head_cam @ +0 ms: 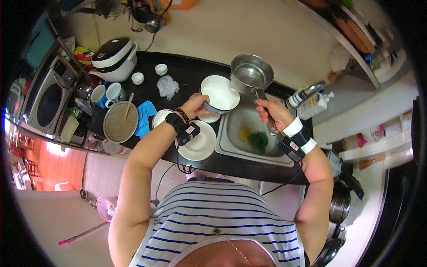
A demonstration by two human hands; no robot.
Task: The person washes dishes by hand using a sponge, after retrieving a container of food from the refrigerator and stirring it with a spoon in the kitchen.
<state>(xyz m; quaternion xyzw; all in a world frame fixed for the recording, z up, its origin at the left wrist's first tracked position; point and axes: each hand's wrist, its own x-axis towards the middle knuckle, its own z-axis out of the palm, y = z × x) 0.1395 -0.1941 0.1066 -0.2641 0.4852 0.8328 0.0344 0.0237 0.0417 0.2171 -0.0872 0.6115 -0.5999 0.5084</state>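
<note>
My left hand (196, 106) grips the side of a white-lined bowl (220, 91) with a bluish outside, held tilted at the left edge of the sink. In my right hand (274, 113) is the long handle of a stainless steel saucepan (252, 71), which is raised above the sink's back edge. The pan's inside is shiny; whether it holds water I cannot tell. Below my right hand, a green scouring pad (258, 142) and a yellow sponge (245, 132) lie in the steel sink (230, 143). White plates (200, 147) rest on the black counter under my left wrist.
Left on the counter are a rice cooker (115, 60), small white cups (161, 69), a crumpled plastic bag (168, 87), mugs (115, 93), a pot of greyish contents (116, 123) and a blue cloth (145, 116). The faucet (303, 95) and a pump bottle (315, 106) stand right of the sink.
</note>
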